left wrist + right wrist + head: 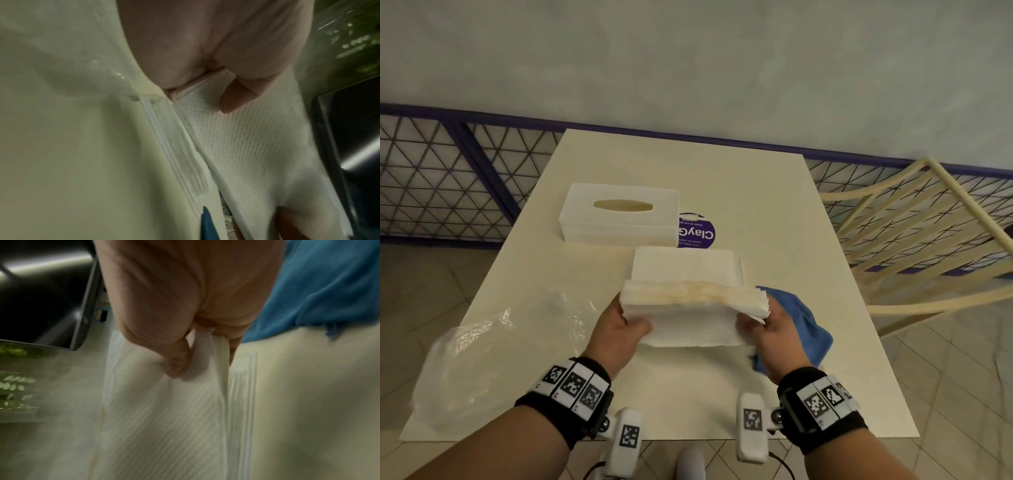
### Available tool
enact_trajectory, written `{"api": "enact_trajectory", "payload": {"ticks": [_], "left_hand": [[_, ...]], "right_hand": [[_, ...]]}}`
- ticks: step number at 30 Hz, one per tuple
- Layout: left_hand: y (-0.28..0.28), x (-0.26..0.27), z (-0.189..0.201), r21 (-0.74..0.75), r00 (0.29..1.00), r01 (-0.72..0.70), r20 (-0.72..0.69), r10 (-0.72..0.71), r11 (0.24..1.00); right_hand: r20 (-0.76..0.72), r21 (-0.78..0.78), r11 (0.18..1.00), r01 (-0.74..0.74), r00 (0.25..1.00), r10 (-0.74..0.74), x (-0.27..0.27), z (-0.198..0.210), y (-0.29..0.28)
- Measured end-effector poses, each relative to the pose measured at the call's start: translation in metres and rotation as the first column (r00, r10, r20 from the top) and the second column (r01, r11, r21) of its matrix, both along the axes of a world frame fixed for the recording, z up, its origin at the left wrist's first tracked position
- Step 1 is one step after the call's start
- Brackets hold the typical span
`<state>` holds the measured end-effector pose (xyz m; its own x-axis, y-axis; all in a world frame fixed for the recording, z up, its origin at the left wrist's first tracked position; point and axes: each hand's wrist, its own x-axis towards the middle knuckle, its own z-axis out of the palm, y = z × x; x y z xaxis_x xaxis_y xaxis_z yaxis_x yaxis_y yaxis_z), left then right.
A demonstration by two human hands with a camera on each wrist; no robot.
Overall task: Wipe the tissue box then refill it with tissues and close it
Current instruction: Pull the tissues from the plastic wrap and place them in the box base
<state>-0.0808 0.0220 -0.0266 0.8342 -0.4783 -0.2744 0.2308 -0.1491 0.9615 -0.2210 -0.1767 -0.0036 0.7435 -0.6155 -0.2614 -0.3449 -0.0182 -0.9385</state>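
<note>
Two hands (619,329) (774,329) around soft, embossed rectangular tissue stack (695,308)

The box (619,214) was white and ribbed, lying flat toward the table's far left part, its oval slot facing up and showing no tissue. Nearer the middle of the table lay a white rectangular tray (685,265), just right of the box's near right corner; whether it was the box's base could not be told. The tissues (693,305), a thick white stack with a yellowish stain along the top edge, were held tilted above the table's middle, just nearside of the tray. A crumpled blue cloth (804,322) lay toward the right edge.
</note>
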Motion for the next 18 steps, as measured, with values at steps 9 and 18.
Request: {"api": "enact_trajectory", "payload": {"ticks": [9, 18], "left_hand": [[0.001, -0.011, -0.027, 0.169, 0.999, 0.003, 0.047, -0.011, 0.986], [0.002, -0.002, -0.023, 0.203, 0.977, 0.035, 0.198, -0.076, 0.979]], "right_hand": [[-0.075, -0.054, 0.998, -0.031, 0.997, 0.027, 0.003, -0.039, 0.008], [-0.113, -0.156, 0.986, -0.061, 0.993, 0.044, 0.005, -0.044, -0.001]]}}
